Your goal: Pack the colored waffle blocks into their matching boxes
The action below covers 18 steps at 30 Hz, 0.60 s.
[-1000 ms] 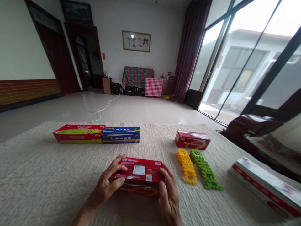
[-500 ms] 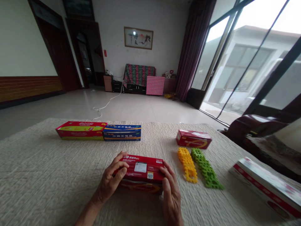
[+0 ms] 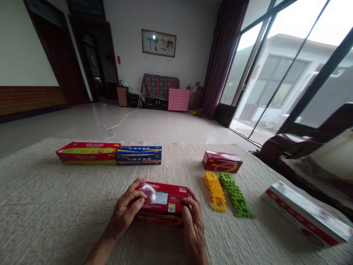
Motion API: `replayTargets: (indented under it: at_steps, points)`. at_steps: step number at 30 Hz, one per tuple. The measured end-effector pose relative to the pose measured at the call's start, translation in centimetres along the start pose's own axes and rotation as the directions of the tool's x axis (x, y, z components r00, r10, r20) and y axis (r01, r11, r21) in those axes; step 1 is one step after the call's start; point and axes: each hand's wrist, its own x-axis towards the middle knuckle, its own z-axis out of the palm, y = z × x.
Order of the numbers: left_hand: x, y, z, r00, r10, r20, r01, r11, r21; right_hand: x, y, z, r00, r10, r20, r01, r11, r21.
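Observation:
A red cardboard box (image 3: 162,197) with a white label and a small square code sits in front of me, held between both hands. My left hand (image 3: 125,206) grips its left end, thumb and fingers bent over the top edge. Around the right end curls my right hand (image 3: 193,221), fingertips on the top edge. The underside is hidden, so I cannot tell whether the box touches the cloth. To its right lie a yellow plastic strip (image 3: 215,191) and a green plastic strip (image 3: 236,194) of interlocking pieces. Behind the strips stands a smaller red box (image 3: 222,162).
On the cream cloth (image 3: 68,206), a red and yellow-green box (image 3: 88,153) touches blue battery boxes (image 3: 139,155) at the back left. A white and red box (image 3: 306,215) lies at the right. Beyond the cloth, a white cord (image 3: 121,121) trails across the tiled floor.
The whole view has shifted slightly, so things appear a little farther left. The held box's top shows more glare and seems slightly tilted. Both hands keep their hold.

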Motion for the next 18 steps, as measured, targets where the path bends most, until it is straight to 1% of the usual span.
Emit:
replayTargets:
  at_steps: [3, 6, 9, 11, 13, 15, 16, 18]
  points:
    - [0.0, 0.1, 0.0, 1.000, 0.027, -0.009, -0.026, 0.999, 0.037, 0.0, 0.0, 0.0, 1.000, 0.007, 0.010, -0.007, 1.000, 0.013]
    - [0.0, 0.5, 0.0, 0.997, 0.071, -0.017, -0.069, 0.992, 0.108, 0.0, 0.1, 0.0, 1.000, -0.008, 0.001, 0.008, 1.000, 0.018]
    - [0.1, 0.9, -0.2, 0.986, 0.167, -0.007, -0.161, 0.961, 0.226, 0.1, 0.1, -0.2, 1.000, -0.030, -0.003, 0.030, 0.999, 0.009]
    - [0.3, 1.2, -0.4, 0.970, 0.243, 0.015, -0.236, 0.923, 0.304, 0.2, 0.0, -0.3, 0.999, -0.045, -0.005, 0.045, 0.999, -0.001]
    - [0.6, 1.5, -0.9, 0.949, 0.308, 0.069, -0.312, 0.877, 0.365, 0.3, 0.0, -0.5, 0.998, -0.065, -0.018, 0.065, 0.998, -0.018]
    - [0.9, 1.8, -1.3, 0.928, 0.339, 0.152, -0.371, 0.829, 0.418, 0.3, -0.1, -0.6, 0.996, -0.087, -0.024, 0.086, 0.995, -0.042]
    - [1.0, 2.1, -1.5, 0.921, 0.336, 0.196, -0.389, 0.807, 0.444, 0.3, -0.2, -0.7, 0.995, -0.099, -0.022, 0.098, 0.994, -0.052]
    - [1.0, 2.5, -1.6, 0.919, 0.291, 0.266, -0.389, 0.775, 0.498, 0.2, -0.3, -0.9, 0.992, -0.125, -0.001, 0.124, 0.990, -0.060]
